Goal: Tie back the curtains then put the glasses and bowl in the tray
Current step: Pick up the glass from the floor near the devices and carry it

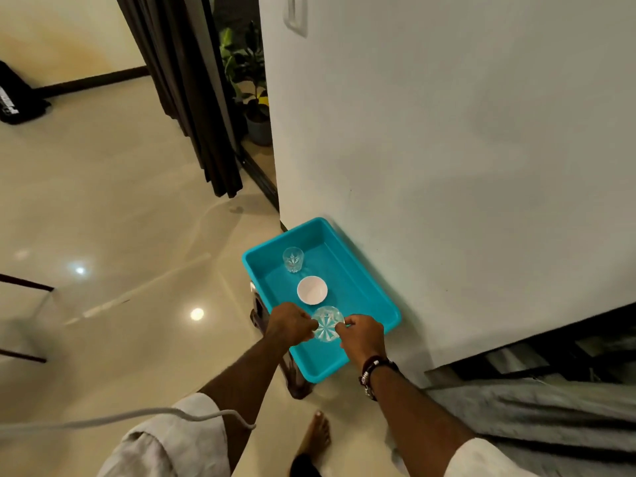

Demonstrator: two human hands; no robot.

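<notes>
A turquoise plastic tray sits on a small dark stool beside the white wall. Inside it, a cut glass stands upright at the far end and a white bowl sits in the middle. A second cut glass is at the tray's near end, held between both hands. My left hand grips its left side and my right hand pinches its right rim. The dark curtain hangs gathered at the doorway behind.
A white wall rises right behind the tray. Glossy tiled floor spreads to the left. A potted plant stands beyond the doorway. A grey cloth-covered surface lies at lower right. My bare foot is below the stool.
</notes>
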